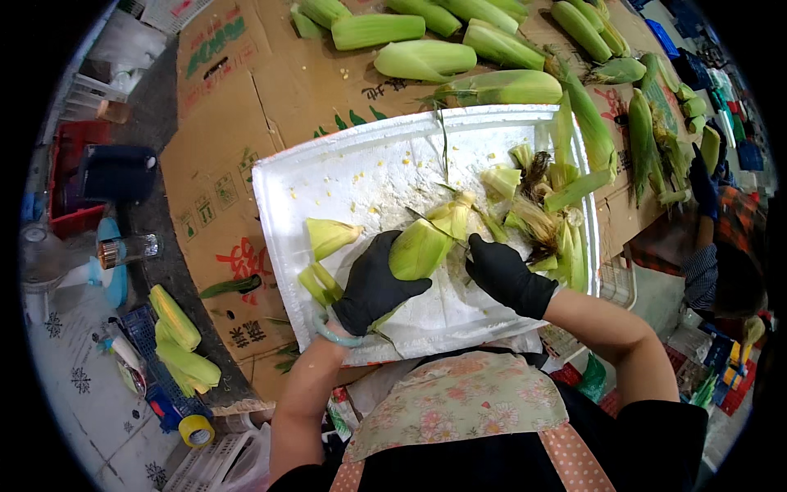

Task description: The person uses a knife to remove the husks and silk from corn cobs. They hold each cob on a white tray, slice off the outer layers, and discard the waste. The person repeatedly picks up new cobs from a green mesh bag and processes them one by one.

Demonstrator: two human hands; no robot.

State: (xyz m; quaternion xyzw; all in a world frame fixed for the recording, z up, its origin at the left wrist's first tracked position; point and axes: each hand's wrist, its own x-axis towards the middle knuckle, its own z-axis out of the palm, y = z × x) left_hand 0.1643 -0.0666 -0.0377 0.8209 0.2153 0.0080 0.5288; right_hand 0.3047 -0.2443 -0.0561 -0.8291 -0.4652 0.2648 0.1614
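My left hand (380, 280), in a black glove, grips a green-husked ear of corn (421, 249) above a white foam box lid (393, 138). The ear's pale stalk end points away from me, up and to the right. My right hand (510, 273), gloved too, is closed around what looks like a thin dark knife (433, 225); its blade lies across the husk near the stalk, and the handle is hidden in my fist. Cut husk ends (332, 237) rest left of my left hand. Trimmed husks and brown silk (535, 218) are heaped at the lid's right side.
Several unshucked ears (424, 59) lie on flattened cardboard (215, 141) beyond the lid. More corn (178, 344) sits at the left by a blue crate (138, 329) and yellow tape (197, 430). Another person's gloved hand (701, 181) is at the right edge, near more ears.
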